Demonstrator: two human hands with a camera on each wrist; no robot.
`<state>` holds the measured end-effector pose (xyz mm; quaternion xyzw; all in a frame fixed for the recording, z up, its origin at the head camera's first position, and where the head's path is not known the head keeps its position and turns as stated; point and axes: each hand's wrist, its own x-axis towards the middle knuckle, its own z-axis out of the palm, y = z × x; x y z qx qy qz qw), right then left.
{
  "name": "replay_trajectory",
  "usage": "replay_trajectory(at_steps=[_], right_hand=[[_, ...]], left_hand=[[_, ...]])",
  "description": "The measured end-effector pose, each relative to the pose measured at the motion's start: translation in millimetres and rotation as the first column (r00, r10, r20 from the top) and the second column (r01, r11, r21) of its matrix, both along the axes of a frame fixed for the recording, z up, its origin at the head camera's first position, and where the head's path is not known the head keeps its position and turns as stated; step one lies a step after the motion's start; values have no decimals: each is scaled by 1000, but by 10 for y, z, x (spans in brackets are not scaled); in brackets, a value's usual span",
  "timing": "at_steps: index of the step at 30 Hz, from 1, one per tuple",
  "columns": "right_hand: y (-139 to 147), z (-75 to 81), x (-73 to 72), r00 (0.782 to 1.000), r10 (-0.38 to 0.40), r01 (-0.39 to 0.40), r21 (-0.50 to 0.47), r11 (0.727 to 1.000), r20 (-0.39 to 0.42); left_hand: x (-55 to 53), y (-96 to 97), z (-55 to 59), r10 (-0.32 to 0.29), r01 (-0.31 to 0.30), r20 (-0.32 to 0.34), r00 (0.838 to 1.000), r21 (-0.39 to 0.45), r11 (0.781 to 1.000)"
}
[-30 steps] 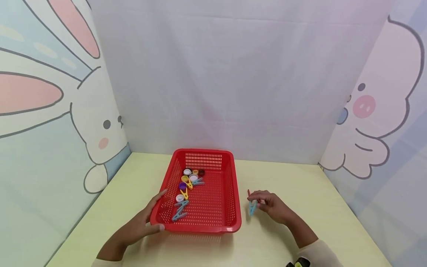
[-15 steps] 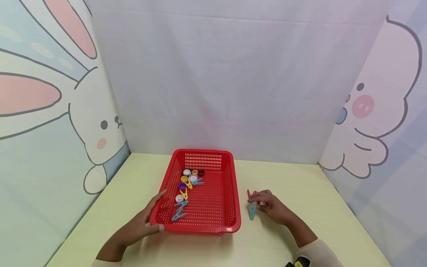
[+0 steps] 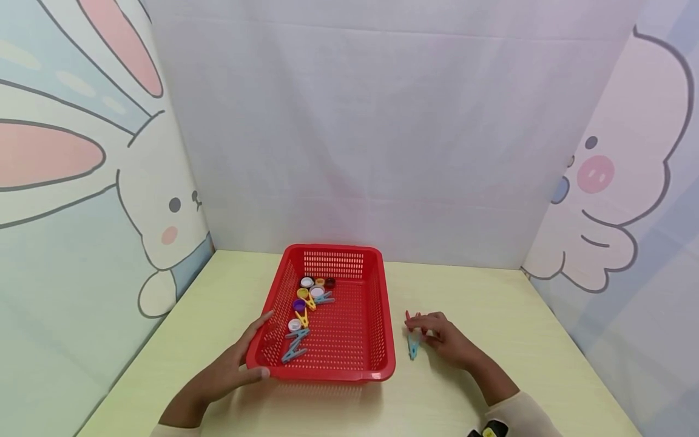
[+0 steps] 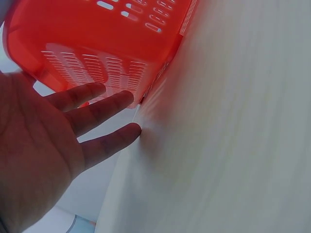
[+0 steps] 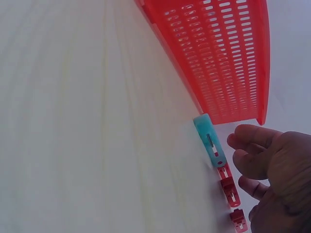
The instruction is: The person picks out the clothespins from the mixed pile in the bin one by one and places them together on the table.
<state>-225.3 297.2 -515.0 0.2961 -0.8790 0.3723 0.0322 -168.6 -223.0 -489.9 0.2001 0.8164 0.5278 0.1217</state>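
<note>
In the head view, a blue clothespin (image 3: 413, 345) lies on the table to the right of the red basket (image 3: 367, 375). My right hand (image 3: 445, 341) hovers just over it with bent fingers. The right wrist view shows a gap between those fingers (image 5: 248, 162) and the blue clothespin (image 5: 210, 141). Behind it lie red clothespins (image 5: 231, 191), partly hidden by the hand in the head view. My left hand (image 3: 232, 367) is at the basket's near left corner, its thumb by the rim. Straight, spread fingers (image 4: 99, 112) show beside the basket wall in the left wrist view.
Inside the basket, along its left side, are several bottle caps, among them a purple cap (image 3: 298, 305) and a white cap (image 3: 294, 325). Yellow clothespins (image 3: 302, 318) and blue-grey clothespins (image 3: 293, 352) lie among them. Walls stand behind and at both sides of the table (image 3: 464, 291).
The blue clothespin, held tilted in my right fingers a second ago, now lies on the table. The right fingers have lifted off it. My left hand and the basket stay in place.
</note>
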Motion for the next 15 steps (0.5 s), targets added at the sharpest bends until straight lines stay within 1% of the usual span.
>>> replay_trajectory(at_steps=[3, 5, 7, 10, 12, 15], right_hand=[[-22, 7, -5, 1000, -10, 10, -5, 1000, 15], [-33, 21, -3, 999, -29, 29, -5, 1000, 36], [-48, 47, 7, 997, -62, 62, -3, 998, 55], [-70, 90, 33, 990, -127, 127, 3, 992, 64], [-87, 112, 55, 983, -171, 171, 2, 985, 67], [-115, 123, 98, 973, -217, 218, -10, 976, 77]], left_hand=[[11, -15, 7, 0, 0, -5, 1000, -5, 1000], [17, -24, 14, -4, 4, -12, 1000, -7, 1000], [21, -26, 21, -3, 3, -9, 1000, 1, 1000], [11, -18, 18, 1, -1, -1, 1000, 11, 1000], [4, -8, 6, 6, -6, 9, 1000, 16, 1000], [7, -5, -11, 1, -1, 6, 1000, 10, 1000]])
